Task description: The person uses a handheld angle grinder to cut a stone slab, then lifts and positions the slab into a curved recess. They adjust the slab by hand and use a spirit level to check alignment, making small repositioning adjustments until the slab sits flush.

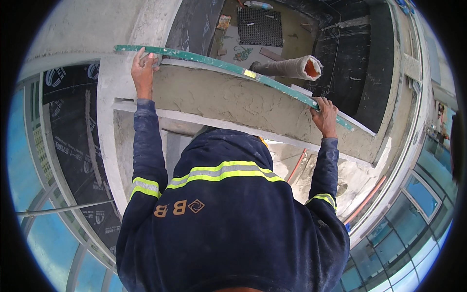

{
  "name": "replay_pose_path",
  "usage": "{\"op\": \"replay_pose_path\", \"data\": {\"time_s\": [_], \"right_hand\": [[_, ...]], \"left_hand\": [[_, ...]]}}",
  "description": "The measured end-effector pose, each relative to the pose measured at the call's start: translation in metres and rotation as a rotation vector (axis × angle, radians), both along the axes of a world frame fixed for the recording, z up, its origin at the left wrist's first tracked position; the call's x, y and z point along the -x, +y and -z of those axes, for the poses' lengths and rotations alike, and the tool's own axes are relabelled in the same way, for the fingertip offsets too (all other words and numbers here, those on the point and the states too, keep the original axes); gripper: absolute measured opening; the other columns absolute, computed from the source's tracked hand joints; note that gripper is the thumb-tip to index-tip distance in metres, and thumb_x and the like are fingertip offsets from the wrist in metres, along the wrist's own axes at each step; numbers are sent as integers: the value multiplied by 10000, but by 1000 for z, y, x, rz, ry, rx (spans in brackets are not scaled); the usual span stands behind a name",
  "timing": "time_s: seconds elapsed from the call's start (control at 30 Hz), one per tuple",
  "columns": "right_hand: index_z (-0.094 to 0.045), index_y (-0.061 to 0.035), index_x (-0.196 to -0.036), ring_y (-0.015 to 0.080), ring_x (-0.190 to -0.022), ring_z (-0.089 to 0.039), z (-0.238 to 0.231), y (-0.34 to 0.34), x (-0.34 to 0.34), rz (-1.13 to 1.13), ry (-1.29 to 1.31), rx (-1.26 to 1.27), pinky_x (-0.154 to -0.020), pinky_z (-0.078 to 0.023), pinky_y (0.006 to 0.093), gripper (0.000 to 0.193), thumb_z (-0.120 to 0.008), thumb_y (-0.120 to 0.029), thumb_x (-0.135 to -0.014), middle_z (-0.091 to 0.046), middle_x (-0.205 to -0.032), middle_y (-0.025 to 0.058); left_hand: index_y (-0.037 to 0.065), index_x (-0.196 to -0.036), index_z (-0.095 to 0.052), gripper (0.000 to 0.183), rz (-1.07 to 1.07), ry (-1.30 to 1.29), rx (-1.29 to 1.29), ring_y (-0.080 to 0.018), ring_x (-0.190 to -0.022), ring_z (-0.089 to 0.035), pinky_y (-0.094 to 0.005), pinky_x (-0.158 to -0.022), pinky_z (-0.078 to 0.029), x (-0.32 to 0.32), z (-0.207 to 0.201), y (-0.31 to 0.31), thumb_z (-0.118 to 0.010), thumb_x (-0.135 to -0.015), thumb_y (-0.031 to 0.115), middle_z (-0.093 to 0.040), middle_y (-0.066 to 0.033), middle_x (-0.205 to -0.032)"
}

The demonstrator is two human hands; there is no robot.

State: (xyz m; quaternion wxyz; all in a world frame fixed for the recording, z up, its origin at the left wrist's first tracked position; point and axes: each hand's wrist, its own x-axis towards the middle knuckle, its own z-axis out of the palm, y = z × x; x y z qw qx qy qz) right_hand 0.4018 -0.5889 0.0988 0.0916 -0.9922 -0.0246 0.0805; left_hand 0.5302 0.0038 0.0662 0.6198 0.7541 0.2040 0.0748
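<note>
A long green spirit level [204,60] with a yellow vial near its middle spans the far edge of a ledge coated in grey mortar [209,95]. My left hand [143,73] is closed around the level towards its left end. Near its right end my right hand [324,117] grips it, with the fingers over the top edge. A pale strip [194,66] runs along the ledge's far edge, just under the level. The mortar looks rough and trowelled. Whether the level rests fully on the strip, I cannot tell.
Beyond the ledge lies a recess with black-sheeted walls [348,63], a wrapped pipe [287,68] with an orange inside, a black grid mat [260,27] and a plastic bottle [258,5]. Glass panels [404,219] stand low on the right. Black sheeting [73,131] covers the left side.
</note>
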Motion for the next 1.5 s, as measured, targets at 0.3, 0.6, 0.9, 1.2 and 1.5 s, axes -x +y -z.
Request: {"op": "replay_pose_path", "data": {"time_s": [0.3, 0.6, 0.9, 1.2, 1.5], "right_hand": [[-687, -147, -1174, 305, -1070, -633, -1, 0, -1, -5, 3, 5, -983, -403, 498, 385, -760, -190, -798, -689, -1088, 66], [-683, -143, -1191, 292, -1077, -635, 3, -2, -2, 2, 35, 30, -1004, -399, 504, 417, -767, -196, -786, -694, -1102, 67], [-685, -140, -1184, 284, -1081, -632, -4, -1, -3, -5, 78, 32, -1016, -390, 505, 417, -775, -211, -783, -692, -1110, 61], [-684, -148, -1223, 314, -1159, -609, 5, -10, -4, -27, 104, 40, -1037, -378, 526, 456, -787, -258, -793, -666, -1189, 76], [-685, -150, -1195, 289, -1090, -624, 0, 1, -6, -51, 85, 93, -998, -394, 490, 427, -778, -216, -784, -669, -1120, 74]], "left_hand": [[-24, -1456, -499, 549, -2, -26, 27, -246, -1025, -733, -307, -727, -623, 2, 3, 2, -700, -994, 194, -706, -170, -1166], [-21, -1456, -502, 533, 3, -33, 4, -234, -1006, -733, -300, -715, -619, 1, 5, 4, -688, -1001, 185, -710, -170, -1158], [-10, -1456, -508, 523, -9, -7, 20, -244, -1035, -729, -308, -747, -618, 5, -2, -1, -683, -1007, 192, -696, -169, -1202], [25, -1187, -722, 269, 74, -142, -726, -266, -1041, -724, -357, -864, -579, 18, 58, 47, -697, -937, 122, -711, -162, -1215], [-4, -1154, -709, 321, 161, -19, -735, -325, -977, -691, -383, -862, -549, 29, 46, 24, -747, -844, 74, -671, -172, -1128]]}}
